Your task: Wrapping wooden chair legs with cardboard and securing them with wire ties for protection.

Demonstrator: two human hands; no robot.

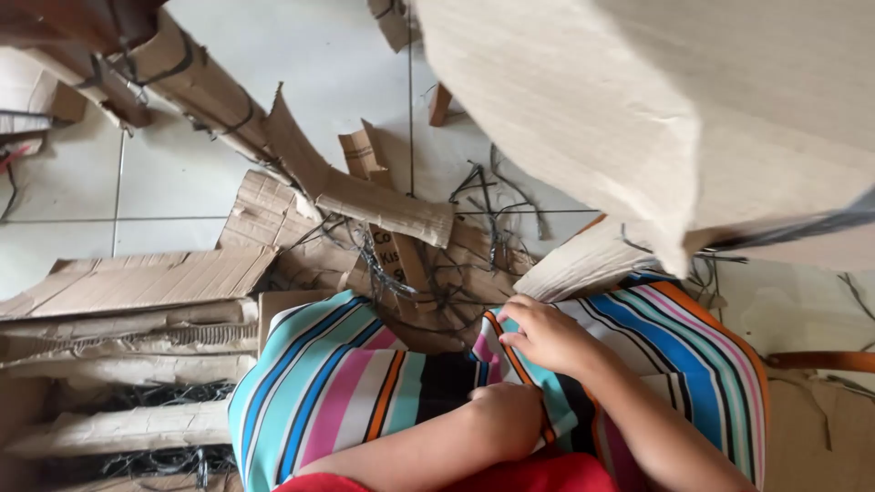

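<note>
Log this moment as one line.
left hand: fist on striped cloth | right hand: fingers pinching cloth edge | around: torn cardboard, tiled floor

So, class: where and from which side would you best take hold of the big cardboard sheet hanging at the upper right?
Probably the large cardboard sheet is best pinched at its lower pointed corner, coming from below, near the right hand. That corner hangs free above the striped cloth, with both faces open; the rest runs out of view.
</note>
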